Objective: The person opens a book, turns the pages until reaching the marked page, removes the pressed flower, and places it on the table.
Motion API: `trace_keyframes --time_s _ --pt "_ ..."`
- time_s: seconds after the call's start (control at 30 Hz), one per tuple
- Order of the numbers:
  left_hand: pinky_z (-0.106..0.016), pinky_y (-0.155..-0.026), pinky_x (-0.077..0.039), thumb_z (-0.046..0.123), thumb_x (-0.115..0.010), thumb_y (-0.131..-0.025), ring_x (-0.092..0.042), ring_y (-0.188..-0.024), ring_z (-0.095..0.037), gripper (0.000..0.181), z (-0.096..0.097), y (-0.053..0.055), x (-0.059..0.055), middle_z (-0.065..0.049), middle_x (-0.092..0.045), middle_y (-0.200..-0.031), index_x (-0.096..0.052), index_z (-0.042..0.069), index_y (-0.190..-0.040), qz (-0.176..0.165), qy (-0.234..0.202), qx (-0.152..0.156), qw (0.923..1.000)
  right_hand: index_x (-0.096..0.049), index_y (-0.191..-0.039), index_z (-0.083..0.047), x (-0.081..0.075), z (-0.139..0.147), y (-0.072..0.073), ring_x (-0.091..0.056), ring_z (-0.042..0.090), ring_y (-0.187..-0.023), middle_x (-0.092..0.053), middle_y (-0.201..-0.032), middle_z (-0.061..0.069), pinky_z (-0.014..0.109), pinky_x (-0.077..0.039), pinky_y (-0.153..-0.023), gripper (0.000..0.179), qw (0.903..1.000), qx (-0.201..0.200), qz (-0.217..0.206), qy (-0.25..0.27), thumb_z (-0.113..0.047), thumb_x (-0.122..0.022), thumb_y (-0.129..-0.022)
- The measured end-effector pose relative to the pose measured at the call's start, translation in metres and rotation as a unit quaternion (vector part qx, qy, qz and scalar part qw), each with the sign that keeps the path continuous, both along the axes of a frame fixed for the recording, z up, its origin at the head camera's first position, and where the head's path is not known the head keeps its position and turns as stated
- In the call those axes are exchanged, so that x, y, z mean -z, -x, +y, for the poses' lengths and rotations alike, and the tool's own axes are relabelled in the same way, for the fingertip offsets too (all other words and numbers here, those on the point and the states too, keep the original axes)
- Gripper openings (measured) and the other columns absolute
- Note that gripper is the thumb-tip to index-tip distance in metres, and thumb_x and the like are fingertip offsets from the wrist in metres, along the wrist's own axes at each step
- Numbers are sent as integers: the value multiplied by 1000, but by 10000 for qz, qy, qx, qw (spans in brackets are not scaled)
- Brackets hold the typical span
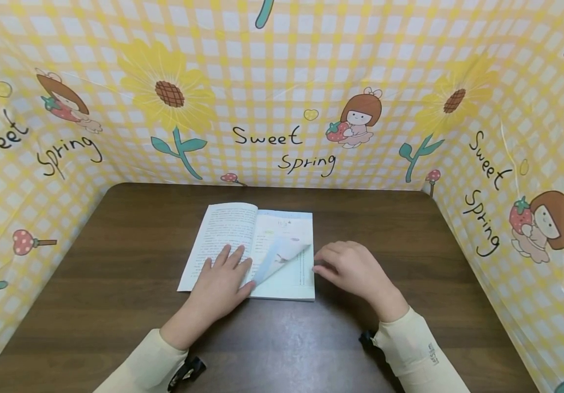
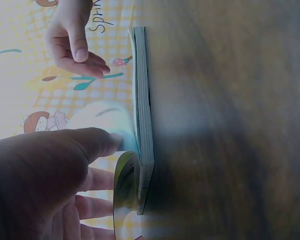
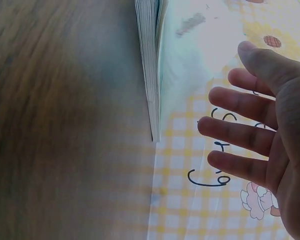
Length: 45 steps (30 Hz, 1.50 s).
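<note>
An open book (image 1: 217, 229) lies on the table, dense print on its left page. One leaf (image 1: 284, 256) on its right side is lifted and folded over diagonally, its corner pointing right. My left hand (image 1: 223, 281) rests on the lower left page with fingers spread, the thumb near the bottom of the fold. In the left wrist view the thumb (image 2: 102, 142) is beside the raised paper. Just off the book's right edge is my right hand (image 1: 353, 270); the right wrist view shows its fingers (image 3: 240, 132) extended and apart, holding nothing.
The dark wooden table (image 1: 115, 251) is enclosed at the back and sides by a yellow checked cloth (image 1: 262, 71) with printed flowers and figures. A black strap (image 1: 189, 372) is at the left cuff, and another dark piece (image 1: 366, 339) at the right cuff.
</note>
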<state>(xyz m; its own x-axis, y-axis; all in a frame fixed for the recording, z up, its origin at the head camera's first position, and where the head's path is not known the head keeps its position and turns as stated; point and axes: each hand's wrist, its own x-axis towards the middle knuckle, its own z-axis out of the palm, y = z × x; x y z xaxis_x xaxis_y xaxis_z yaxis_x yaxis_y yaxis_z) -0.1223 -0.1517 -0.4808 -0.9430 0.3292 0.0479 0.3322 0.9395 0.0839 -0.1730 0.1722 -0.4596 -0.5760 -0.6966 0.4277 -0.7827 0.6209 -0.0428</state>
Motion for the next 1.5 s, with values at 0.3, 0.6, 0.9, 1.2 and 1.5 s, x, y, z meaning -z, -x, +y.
trace_keyframes --time_s 0.3,0.6,0.9,1.2,1.5 --pt "-71 -106 -39 43 -64 -98 -39 -147 -42 57 0 0 0 -18 -48 -156 -60 9 -143 202 -118 -39 9997 -77 -100 -16 5 -4 1 -70 16 -98 -74 -104 -4 37 -57 -85 22 9999 80 -125 16 -34 -82 -89" --pt "-74 -103 -39 37 -76 -89 -32 -149 -46 101 -2 3 0 -24 -25 -166 -16 9 -165 719 -546 -109 9959 -77 -104 -19 6 -4 -1 -69 15 -105 -73 -111 -4 38 -56 -91 22 9982 288 -474 -214 -38 -77 -93" --pt "-83 -108 -18 30 -77 -85 0 -156 -48 86 -5 5 0 -11 4 -173 -37 26 -160 1130 -226 177 9932 -77 -108 -19 5 -6 -3 -66 19 -113 -72 -118 -1 43 -53 -98 27 9968 245 -710 -281 -42 -75 -93" --pt "-75 -117 -9 15 -62 -88 -1 -158 -40 65 -8 7 0 -1 -8 -174 -53 25 -151 1102 91 806 9906 -76 -111 -19 6 -7 -2 -62 23 -123 -69 -127 4 46 -48 -107 29 9963 130 -781 -339 -42 -75 -93" --pt "-68 -121 -13 13 -63 -89 -22 -157 -26 66 -9 7 0 -2 -34 -167 -51 22 -153 892 214 1320 9870 -75 -115 -20 4 -9 -4 -61 24 -126 -68 -131 5 46 -45 -110 31 9938 218 -1000 -441 -42 -74 -94"
